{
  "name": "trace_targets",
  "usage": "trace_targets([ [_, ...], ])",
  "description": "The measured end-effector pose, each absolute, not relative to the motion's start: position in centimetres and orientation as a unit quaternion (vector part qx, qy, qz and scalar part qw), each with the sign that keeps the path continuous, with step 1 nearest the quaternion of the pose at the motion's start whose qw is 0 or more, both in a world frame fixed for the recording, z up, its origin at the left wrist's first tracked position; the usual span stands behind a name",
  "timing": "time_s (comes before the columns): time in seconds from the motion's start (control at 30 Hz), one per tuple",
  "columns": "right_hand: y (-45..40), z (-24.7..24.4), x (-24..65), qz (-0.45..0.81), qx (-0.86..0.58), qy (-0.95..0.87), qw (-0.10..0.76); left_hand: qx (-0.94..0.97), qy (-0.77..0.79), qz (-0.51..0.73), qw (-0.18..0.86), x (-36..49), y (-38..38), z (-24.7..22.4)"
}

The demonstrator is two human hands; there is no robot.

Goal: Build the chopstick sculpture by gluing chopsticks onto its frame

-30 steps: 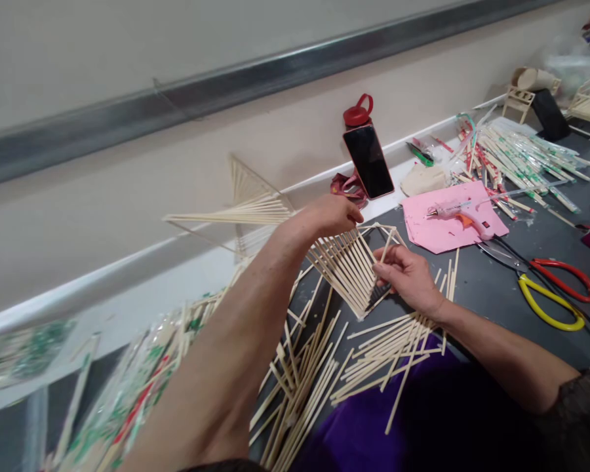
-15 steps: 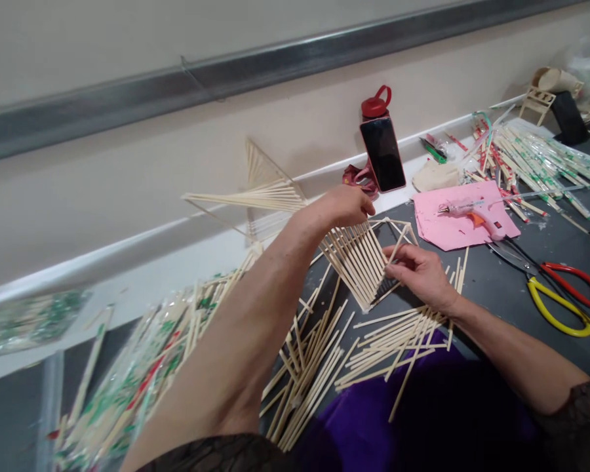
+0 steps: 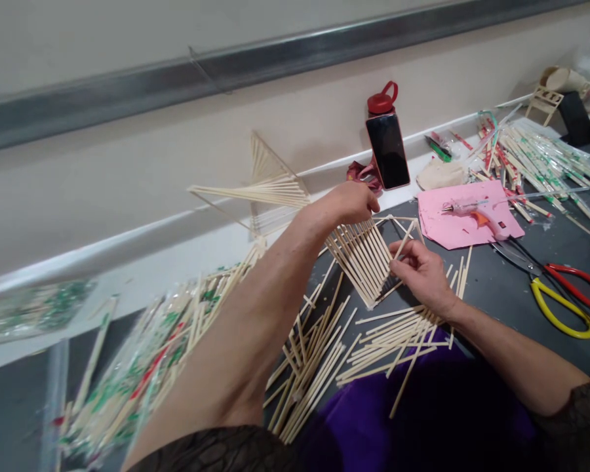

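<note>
at a grey tabletop [image 3: 496,295] strewn with loose sticks [image 3: 391,337], below a pale wall [image 3: 128,164]: pinching a stick frame [image 3: 366,259] with right hand [image 3: 425,272]; cannot tell the grip of left hand [image 3: 351,203].

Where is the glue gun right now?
In the head view, the glue gun lies right of centre on the pink sheet, beyond the right hand and just past the scissors.
</note>
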State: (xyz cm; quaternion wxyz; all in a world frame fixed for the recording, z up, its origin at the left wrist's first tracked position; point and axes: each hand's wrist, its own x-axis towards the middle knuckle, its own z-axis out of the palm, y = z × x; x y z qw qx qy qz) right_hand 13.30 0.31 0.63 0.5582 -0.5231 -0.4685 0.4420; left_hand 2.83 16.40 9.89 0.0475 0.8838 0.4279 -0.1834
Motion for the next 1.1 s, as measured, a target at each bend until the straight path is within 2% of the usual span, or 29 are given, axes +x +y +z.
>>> trace_targets([
  [0.3, 0.1, -0.1, 12.9, 0.427, -0.52, -0.459, 0.579, 0.878, 0.439, -0.179, 0.067, 2.85, 16.51, 9.75],
  [0.57, 0.01, 0.24, 13.25, 0.404, -0.531, -0.489, 0.562, 0.888, 0.422, -0.176, 0.054, 2.79, 16.53, 9.58],
  [1.1, 0.04, 0.82, 13.35, 0.421, -0.521, -0.476, 0.57, 0.889, 0.422, -0.172, 0.042, 2.8, 16.65, 9.34],
])
